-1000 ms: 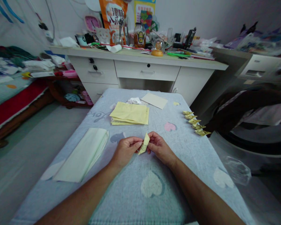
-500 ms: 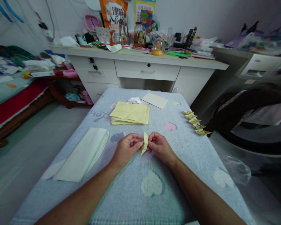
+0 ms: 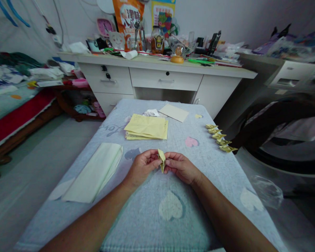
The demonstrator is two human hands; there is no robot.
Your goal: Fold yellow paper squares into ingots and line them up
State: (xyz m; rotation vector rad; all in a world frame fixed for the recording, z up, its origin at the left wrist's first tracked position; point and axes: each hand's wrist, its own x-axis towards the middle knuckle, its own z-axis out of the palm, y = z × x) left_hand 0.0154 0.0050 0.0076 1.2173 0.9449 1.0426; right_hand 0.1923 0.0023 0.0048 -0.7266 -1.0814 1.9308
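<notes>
A small folded yellow paper piece, pointed at both ends, is pinched between my two hands above the cloth-covered table. My left hand grips its left side with thumb and fingers. On its right side, my right hand is closed on it the same way. Beyond my hands lies a stack of yellow paper sheets. Several finished-looking folded yellow paper boats stand in a row along the table's right edge.
To the left lies a folded pale green sheet. A beige card and a crumpled white tissue rest at the far end. Behind stands a cluttered white desk; a front-loading washing machine is on the right.
The folded paper has tilted the other way between my fingers, its top now leaning left. My right fingers have shifted slightly left, over its side.
</notes>
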